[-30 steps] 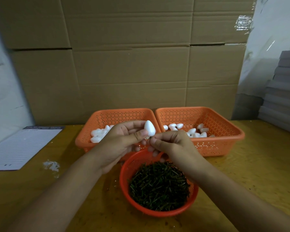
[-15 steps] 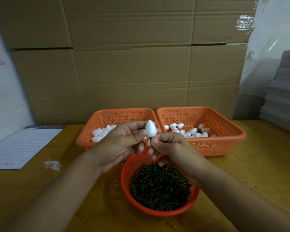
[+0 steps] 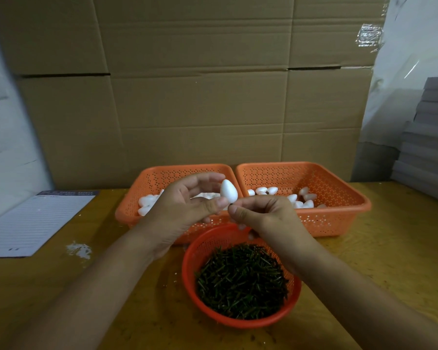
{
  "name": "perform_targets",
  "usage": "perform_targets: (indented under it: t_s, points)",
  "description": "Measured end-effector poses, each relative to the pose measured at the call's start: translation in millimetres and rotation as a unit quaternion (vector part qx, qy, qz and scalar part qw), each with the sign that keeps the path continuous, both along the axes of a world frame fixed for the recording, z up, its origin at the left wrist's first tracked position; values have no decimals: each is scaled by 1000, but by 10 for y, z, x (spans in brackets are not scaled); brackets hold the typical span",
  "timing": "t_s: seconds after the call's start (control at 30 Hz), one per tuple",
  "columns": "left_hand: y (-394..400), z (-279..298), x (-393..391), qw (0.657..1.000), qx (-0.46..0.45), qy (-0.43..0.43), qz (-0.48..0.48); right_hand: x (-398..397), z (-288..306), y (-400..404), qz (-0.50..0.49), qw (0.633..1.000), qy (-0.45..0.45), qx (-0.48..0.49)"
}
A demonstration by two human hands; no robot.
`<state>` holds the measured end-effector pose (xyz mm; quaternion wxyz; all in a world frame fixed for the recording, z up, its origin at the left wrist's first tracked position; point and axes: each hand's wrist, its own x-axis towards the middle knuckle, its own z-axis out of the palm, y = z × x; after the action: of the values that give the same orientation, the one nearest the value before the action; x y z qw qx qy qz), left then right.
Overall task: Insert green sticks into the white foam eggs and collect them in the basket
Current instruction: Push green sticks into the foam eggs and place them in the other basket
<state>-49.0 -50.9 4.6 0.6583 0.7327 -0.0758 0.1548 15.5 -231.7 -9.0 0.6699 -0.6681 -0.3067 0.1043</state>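
Note:
A white foam egg [image 3: 228, 190] stands point up between my two hands, above the gap between two orange rectangular baskets. My left hand [image 3: 182, 205] curls around it, thumb at its base and index fingertip near its top. My right hand [image 3: 261, 213] pinches a short green stick [image 3: 230, 203] right under the egg; only the stick's dark tip shows. A round orange basket [image 3: 187, 269] heaped with green sticks [image 3: 240, 281] sits below my hands. The left basket [image 3: 134, 200] and the right basket [image 3: 364, 205] both hold loose white eggs.
Stacked cardboard boxes [image 3: 200, 97] wall off the back of the wooden table [image 3: 390, 261]. A lined notepad [image 3: 36, 221] lies at the left, with white foam crumbs [image 3: 79, 248] near it. Grey boards [image 3: 427, 137] are stacked at the right.
Both hands have stayed together over the baskets. My left fingers have spread a little away from the egg, so more of it shows.

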Motion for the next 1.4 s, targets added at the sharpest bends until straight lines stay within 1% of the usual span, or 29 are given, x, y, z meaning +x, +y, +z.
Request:
perform_targets:
  t_s: [0.27, 0.57, 0.77, 0.87, 1.0, 1.13, 1.27, 1.4]
  points:
    - [-22, -48, 25, 1000, 6, -7, 19, 2, -7, 1, 2, 1000, -4, -9]
    - [-16, -60, 34, 1000, 20, 10, -3, -14, -8, -4, 28, 999, 2, -33]
    - [-18, -59, 32, 1000, 14, 13, -1, -14, -5, 9, 16, 999, -6, -32]
    - [-15, -49, 37, 1000, 1, 6, 13, -12, -10, 14, -1, 1000, -9, -24]
    - [-22, -39, 33, 999, 17, -15, 31, -19, -6, 14, -17, 999, -20, -19]
    - [-64, -58, 30, 999, 15, -38, 29, -35, -10, 21, -21, 999, -23, -18]
    - [-71, -70, 29, 998, 36, -52, 31, -40, -13, 29, -19, 999, -42, -22]
    - [-59, -62, 9, 997, 57, -47, 29, -38, -28, 35, -25, 997, -63, -33]
